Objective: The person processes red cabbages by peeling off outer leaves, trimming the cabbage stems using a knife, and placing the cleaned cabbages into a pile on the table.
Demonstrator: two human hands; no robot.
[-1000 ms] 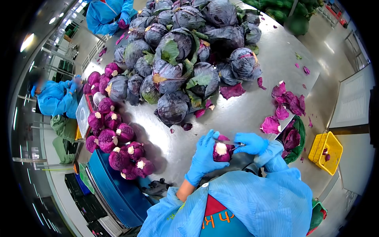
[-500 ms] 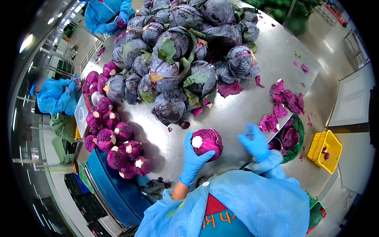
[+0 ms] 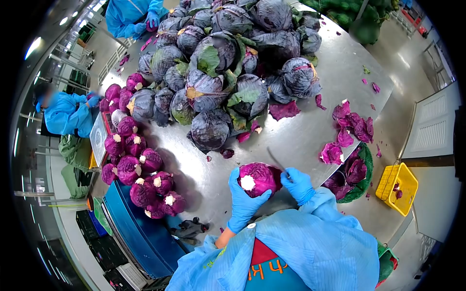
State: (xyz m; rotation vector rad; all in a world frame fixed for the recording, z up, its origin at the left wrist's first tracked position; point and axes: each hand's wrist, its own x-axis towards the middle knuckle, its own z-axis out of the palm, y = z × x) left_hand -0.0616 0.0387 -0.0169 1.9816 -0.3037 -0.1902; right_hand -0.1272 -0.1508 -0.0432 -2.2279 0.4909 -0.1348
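Note:
My left hand (image 3: 244,204), in a blue glove, cups a trimmed red cabbage (image 3: 264,177) above the steel table, its white cut stem end facing left and towards me. A knife (image 3: 274,158) with a thin blade is in my right hand (image 3: 298,186), also gloved. The blade points up and left beside the cabbage's right side, and the fingers are closed round the handle, which is mostly hidden. Beyond the held cabbage lies a big heap of untrimmed red cabbages (image 3: 209,130) with dull outer leaves. Several trimmed cabbages (image 3: 129,169) sit at the left.
Loose purple leaves (image 3: 353,125) lie on the steel table (image 3: 310,140) at the right. Below its edge, a green basket (image 3: 367,169) holds leaves, and a yellow crate (image 3: 399,186) stands on the floor. Co-workers (image 3: 68,114) in blue stand at the left and far side.
My right hand has moved left to the cabbage's side, and the knife blade now shows clearly. My left hand has turned the cabbage slightly, its stem end lower.

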